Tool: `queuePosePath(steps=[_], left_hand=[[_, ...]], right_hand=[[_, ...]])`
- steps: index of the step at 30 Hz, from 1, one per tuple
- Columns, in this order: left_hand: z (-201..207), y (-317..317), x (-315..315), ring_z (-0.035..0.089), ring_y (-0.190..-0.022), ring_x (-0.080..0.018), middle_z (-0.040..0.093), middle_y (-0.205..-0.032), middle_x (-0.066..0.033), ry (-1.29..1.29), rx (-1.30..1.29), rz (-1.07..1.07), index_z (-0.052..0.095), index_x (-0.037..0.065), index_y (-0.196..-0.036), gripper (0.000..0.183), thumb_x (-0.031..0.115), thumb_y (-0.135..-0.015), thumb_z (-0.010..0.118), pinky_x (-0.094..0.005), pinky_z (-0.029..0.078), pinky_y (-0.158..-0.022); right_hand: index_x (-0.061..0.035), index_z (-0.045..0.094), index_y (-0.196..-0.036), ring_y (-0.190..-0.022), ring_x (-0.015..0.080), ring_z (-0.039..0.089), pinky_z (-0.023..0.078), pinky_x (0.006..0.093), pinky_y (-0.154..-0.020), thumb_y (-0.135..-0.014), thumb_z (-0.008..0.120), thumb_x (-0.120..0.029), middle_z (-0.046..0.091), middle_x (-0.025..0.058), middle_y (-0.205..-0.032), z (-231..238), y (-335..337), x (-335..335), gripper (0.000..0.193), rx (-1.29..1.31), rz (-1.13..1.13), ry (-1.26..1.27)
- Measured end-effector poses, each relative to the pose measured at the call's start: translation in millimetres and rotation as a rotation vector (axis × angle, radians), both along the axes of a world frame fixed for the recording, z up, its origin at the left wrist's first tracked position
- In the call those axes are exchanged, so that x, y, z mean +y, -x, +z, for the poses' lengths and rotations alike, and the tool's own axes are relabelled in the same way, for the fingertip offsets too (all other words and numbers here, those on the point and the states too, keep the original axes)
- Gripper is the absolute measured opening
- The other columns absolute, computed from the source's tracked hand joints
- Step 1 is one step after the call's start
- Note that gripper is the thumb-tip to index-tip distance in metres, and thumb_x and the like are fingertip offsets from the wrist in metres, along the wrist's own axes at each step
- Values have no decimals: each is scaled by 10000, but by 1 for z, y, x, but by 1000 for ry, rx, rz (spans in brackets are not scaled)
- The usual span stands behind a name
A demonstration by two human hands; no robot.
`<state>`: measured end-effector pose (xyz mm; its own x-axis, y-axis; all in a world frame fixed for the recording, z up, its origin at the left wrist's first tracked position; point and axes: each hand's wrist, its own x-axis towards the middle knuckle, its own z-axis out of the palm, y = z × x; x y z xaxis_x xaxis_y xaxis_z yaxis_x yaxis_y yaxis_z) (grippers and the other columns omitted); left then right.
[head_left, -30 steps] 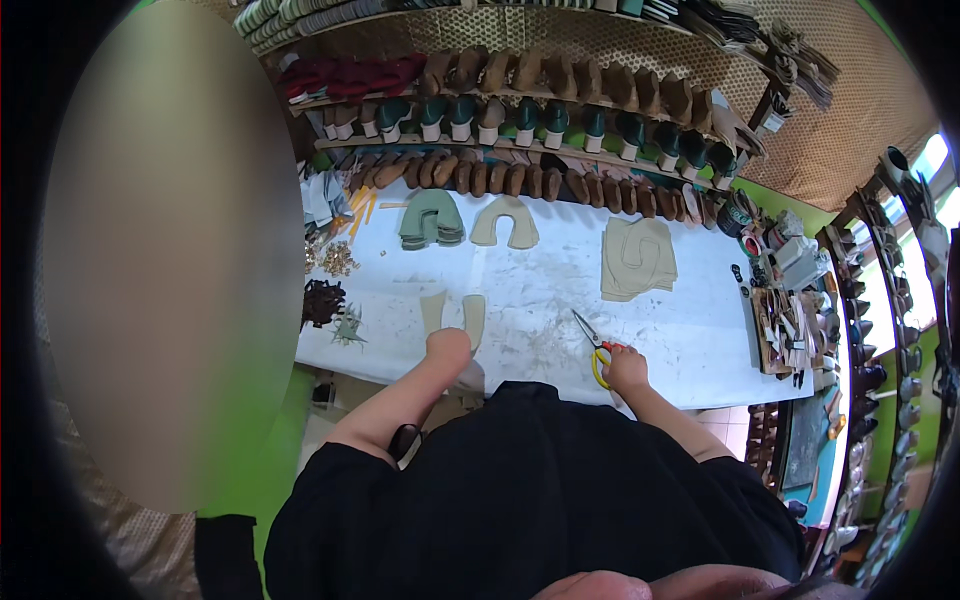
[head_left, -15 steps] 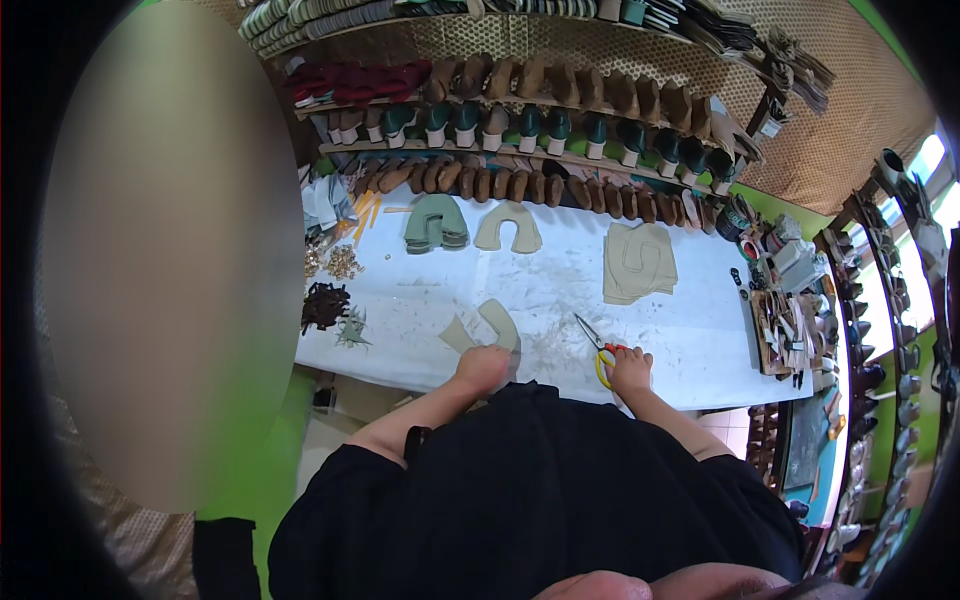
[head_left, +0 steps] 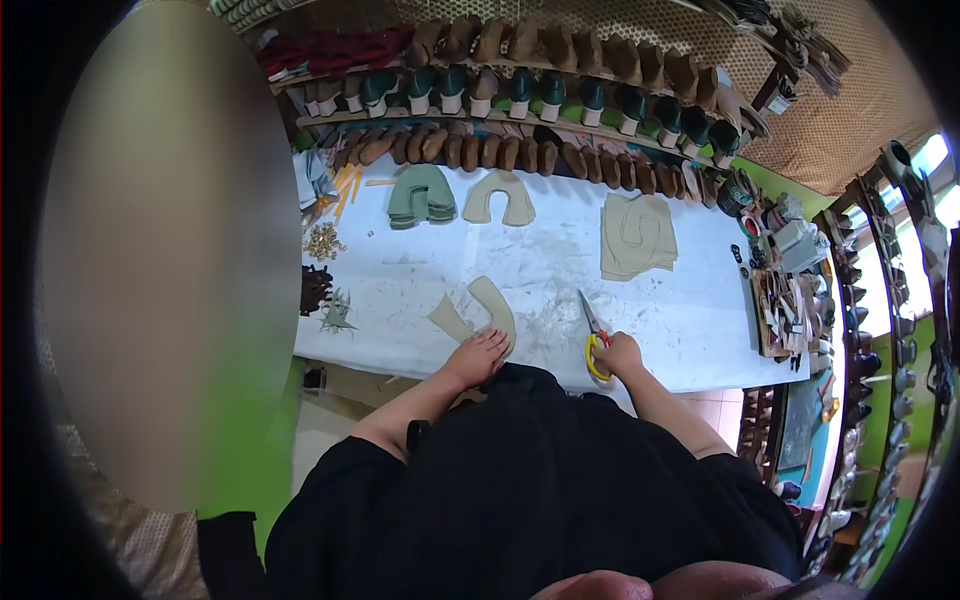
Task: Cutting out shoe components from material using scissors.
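My left hand [head_left: 480, 355] lies flat with its fingers stretched over the lower end of a beige, curved cut piece [head_left: 490, 300] near the table's front edge. Part of that piece is hidden under the hand. To the right, my right hand [head_left: 618, 354] is closed round the handles of a pair of scissors [head_left: 597, 345] with red and yellow grips. Their blades point away from me over the white tabletop [head_left: 540, 370] and look closed or nearly so. The scissors are apart from the beige piece.
Stacked green U-shaped pieces [head_left: 418, 200] and beige U-shaped pieces [head_left: 498, 200] lie farther back. A pile of beige sheets [head_left: 640, 240] sits at the right. Beyond it stands a tool tray [head_left: 778, 315]. Racks of shoes [head_left: 520, 98] line the back.
My left hand has gone from curled to flat on the beige piece. My right fingers have closed round the scissor handles, and the blades have turned to point more straight ahead.
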<state>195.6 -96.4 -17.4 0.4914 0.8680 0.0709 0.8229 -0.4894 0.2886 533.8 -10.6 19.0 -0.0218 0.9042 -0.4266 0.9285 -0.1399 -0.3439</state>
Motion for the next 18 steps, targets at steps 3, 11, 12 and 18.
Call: queuePosePath(steps=[3, 11, 12, 18], left_hand=[[-8, -2, 6, 492, -1261, -321, 530, -1355, -147, -2, -123, 22, 542, 32, -1280, 412, 196, -902, 538, -409, 374, -1077], [-1, 0, -1, 531, -1210, -338, 541, -1334, -180, 73, -551, 231, 506, 26, -1337, 402, 134, -953, 454, -372, 422, -1027], [1, -1, 1, 533, -1207, -337, 544, -1329, -180, 60, -551, 217, 504, 26, -1338, 402, 129, -954, 450, -378, 418, -1033], [5, 0, 3, 525, -1217, -327, 553, -1315, -174, 62, -547, 141, 503, 23, -1332, 397, 129, -954, 444, -404, 389, -1068]], right_hand=[[17, 639, -801, -466, 238, 596, 491, 355, -481, -686, 782, -342, 595, 131, -573, -7, 3, -2, 404, 249, -109, 124], [-122, 460, -809, -467, 125, 453, 414, 266, -434, -824, 527, -731, 471, 11, -627, 7, 56, -33, 613, 976, -300, 846], [-106, 475, -833, -478, 120, 456, 415, 263, -443, -831, 504, -739, 479, 17, -642, 6, 61, -36, 634, 934, -216, 823], [-49, 491, -917, -483, 121, 458, 398, 258, -433, -848, 452, -750, 464, 32, -650, 17, 92, -50, 706, 804, -95, 791]])
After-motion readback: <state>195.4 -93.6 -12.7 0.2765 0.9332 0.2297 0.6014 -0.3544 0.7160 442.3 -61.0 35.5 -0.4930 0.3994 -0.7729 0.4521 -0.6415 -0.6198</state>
